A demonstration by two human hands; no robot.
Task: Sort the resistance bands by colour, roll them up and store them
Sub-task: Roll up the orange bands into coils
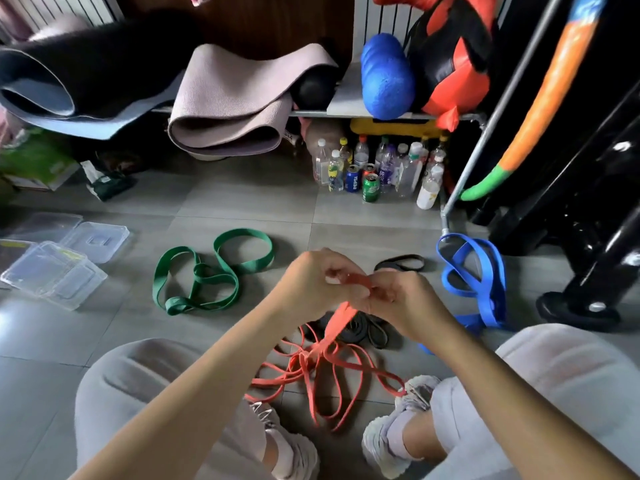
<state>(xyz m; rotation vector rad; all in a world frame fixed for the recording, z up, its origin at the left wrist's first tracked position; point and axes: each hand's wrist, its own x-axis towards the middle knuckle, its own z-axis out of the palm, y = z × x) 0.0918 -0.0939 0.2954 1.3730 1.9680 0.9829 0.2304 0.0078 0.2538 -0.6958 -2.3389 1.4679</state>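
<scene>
coral band (341, 317): flat, thin elastic strip, matt. its upper end is raised and pinched between both hands; the rest hangs down into a loose tangle of narrow loops on the floor (242, 209) between the shoes (391, 441).
left hand (311, 282): back towards the camera, wrist bent, fingers curled down onto the band's end, gripping it.
right hand (405, 303): just beside the left hand, fingers curled, thumb and fingertips pinching the same end.
forearms: bare, reaching forward from the lower edge and meeting above the tangle.
green band (214, 271): wide flat loop, twisted into curves, on the floor left of the hands, well apart from them.
blue band (474, 278): wide flat loop, folded over itself, on the floor right of the hands.
small black band (400, 263): narrow flattened loop, just beyond the right hand.
black bands (367, 330): dark heap under the hands, touching the coral tangle.
clear boxes (52, 271): rigid transparent plastic with lids, at the floor's left edge.
floor: smooth grey tiles, slightly glossy.
</scene>
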